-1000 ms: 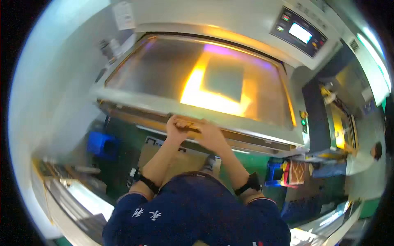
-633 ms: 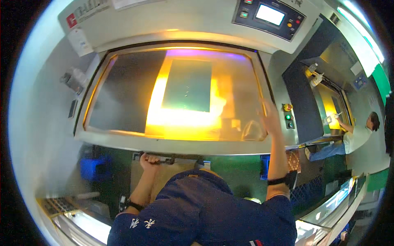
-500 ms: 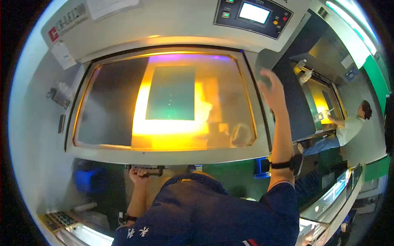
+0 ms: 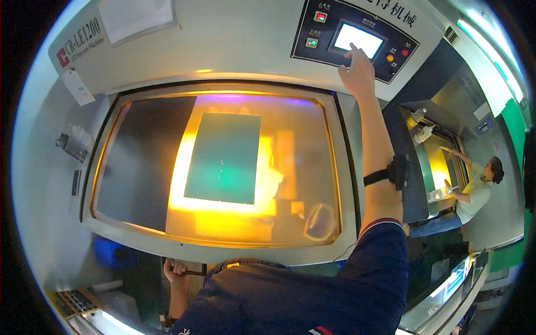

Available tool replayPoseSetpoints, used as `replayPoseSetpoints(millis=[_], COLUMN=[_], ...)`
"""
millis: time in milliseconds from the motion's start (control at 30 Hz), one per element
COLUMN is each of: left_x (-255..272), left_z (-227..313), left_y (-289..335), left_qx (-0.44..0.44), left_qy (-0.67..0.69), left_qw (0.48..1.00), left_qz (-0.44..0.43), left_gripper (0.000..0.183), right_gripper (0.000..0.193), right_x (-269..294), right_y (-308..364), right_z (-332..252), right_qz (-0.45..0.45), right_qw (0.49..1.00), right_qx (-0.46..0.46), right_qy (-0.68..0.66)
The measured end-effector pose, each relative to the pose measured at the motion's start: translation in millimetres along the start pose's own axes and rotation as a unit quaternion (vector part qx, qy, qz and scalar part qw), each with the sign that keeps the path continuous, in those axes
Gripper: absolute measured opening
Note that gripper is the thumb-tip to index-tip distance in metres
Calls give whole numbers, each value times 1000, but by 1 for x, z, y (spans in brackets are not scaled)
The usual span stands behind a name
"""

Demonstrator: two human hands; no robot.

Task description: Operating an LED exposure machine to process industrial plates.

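Observation:
A large grey machine has a glass lid (image 4: 139, 167) lying flat, lit yellow underneath, with a green rectangular board (image 4: 223, 157) under the glass. My left hand (image 4: 175, 271) grips a dark handle (image 4: 192, 272) at the lid's front edge. My right hand (image 4: 356, 70) is raised to the dark control panel (image 4: 324, 47) above the lid, with the forefinger on the lower edge of its small lit screen (image 4: 362, 37). A black strap sits on each wrist.
A blue bin (image 4: 109, 252) stands on the floor at lower left. To the right, another person (image 4: 474, 190) in a pale shirt works at a second yellow-lit machine (image 4: 441, 151). A paper sheet (image 4: 137, 17) and a hanging tag (image 4: 77, 86) are on the machine's front.
The lid came down flat under both hands. My right hand then left the handle and rose up to the control panel screen. My left hand stayed on the handle.

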State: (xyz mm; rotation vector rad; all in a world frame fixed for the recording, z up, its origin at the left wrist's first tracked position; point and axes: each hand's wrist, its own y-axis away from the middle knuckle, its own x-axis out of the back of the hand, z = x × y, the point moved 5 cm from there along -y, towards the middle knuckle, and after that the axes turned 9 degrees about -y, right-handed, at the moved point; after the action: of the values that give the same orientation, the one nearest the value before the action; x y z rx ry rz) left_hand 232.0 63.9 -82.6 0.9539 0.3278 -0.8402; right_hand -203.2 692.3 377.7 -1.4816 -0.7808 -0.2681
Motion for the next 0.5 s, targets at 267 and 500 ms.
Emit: replayPoseSetpoints(millis=[267,500], left_x=[20,21], left_z=[1,3], left_y=[-7,13], left_qx=[-14,-18], left_qy=[-27,-31], left_qw=[999,999], left_qz=[-22,27], left_gripper=[36,35], right_gripper=[61,53], right_x=[-49,-72], right_y=[-28,80], right_z=[39,-13], right_qz=[-21,-62], right_qw=[993,980], right_qx=[-111,-67], right_qy=[20,-176])
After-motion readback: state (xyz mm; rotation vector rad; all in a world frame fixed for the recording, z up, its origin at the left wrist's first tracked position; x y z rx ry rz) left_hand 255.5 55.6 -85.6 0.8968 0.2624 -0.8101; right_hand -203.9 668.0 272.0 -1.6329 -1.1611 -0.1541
